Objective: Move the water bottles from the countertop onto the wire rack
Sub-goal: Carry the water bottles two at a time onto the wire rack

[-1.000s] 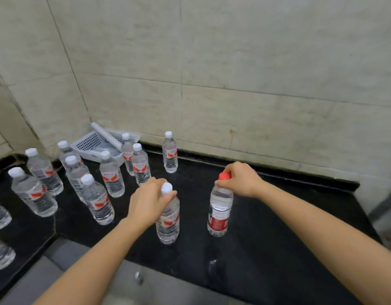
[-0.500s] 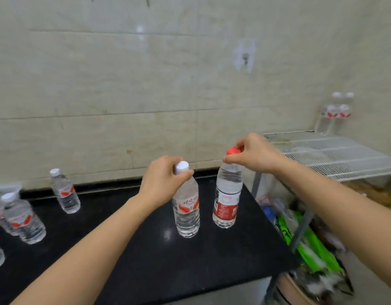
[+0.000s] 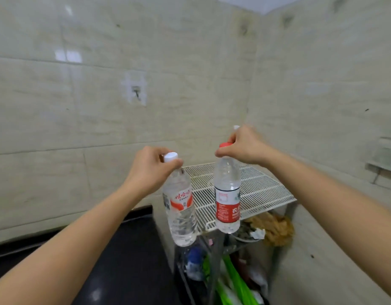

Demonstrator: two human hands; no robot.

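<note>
Fingers of our left hand are pinched shut round the neck of a white-capped water bottle, just under its cap. We note that this bottle hangs in the air, tilted with its base swung slightly right, past the right edge of the black worktop and in front of the near left corner of the wire rack. It bears a clear label with red markings.

Our right hand has its fingers closed over the top of a red-capped water bottle, gripping at the cap and neck. This bottle hangs close to upright, clear of any surface, in front of the rack's white grid shelf. Its label is red below and white above. The two bottles are near each other but apart.

We record the rack standing in the corner of two pale tiled walls, just beside the worktop's end. We cannot tell whether a small white shape above the right hand is another bottle on the rack. Under the shelf we see a bowl, a tan fibrous bundle and green plastic bags. A hook is fixed on the left wall.
</note>
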